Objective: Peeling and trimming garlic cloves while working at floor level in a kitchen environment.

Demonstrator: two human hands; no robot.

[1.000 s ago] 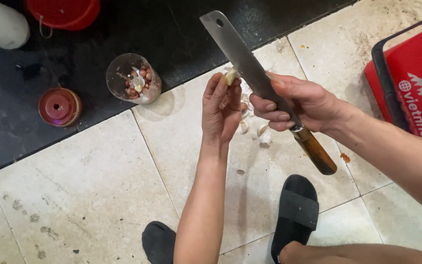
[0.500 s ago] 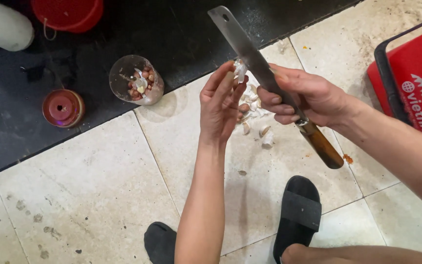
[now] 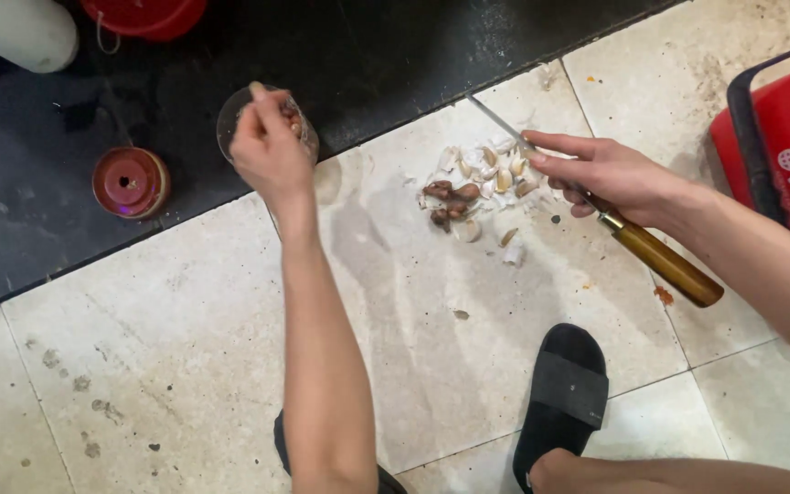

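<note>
Both hands were busy over the tiled floor [image 3: 185,366]: the left hand [image 3: 269,146] hovered over the glass jar [image 3: 230,119], its fingers pinched together on what looked like a small clove at their tips, while the right hand [image 3: 605,174] was clamped round the cleaver [image 3: 660,261] where the blade met the wooden handle, blade tip lowered into the pile of garlic cloves and skins [image 3: 482,187]. Some peeled pieces appeared to lie in the jar already, though its contents were mostly hidden by the hand. Several unpeeled reddish and pale cloves remained in the pile among loose papery skins, so the peeling seemed partway done. A black sandal [image 3: 564,398] rested nearby.
</note>
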